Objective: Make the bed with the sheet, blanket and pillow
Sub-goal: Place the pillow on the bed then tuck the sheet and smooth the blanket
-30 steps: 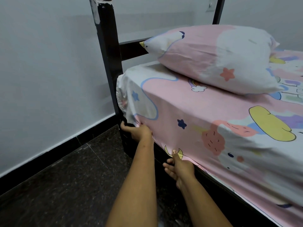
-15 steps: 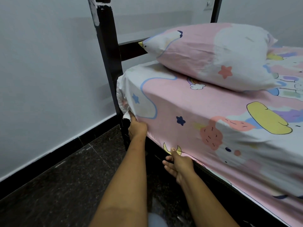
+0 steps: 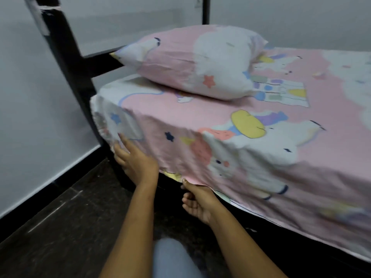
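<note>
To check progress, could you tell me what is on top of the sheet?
A pillow lies on the sheet at the head end, nothing else in view. What the pillow covers cannot be seen.

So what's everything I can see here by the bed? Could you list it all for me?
pillow: one, pink and white with cartoon prints, lying on the sheet at the head end
sheet: one, pink with cartoon prints, spread over the mattress, hanging down the near side
bed frame: one, black, post at the near head corner
wall: pale grey, left of and behind the bed
skirting: one strip, black, at the wall's foot
floor: dark, speckled, beside the bed
knee: one, in grey-blue cloth, bottom middle
left hand: one, fingers straight, touching the sheet at the corner
right hand: one, pinching the sheet's lower edge
</note>
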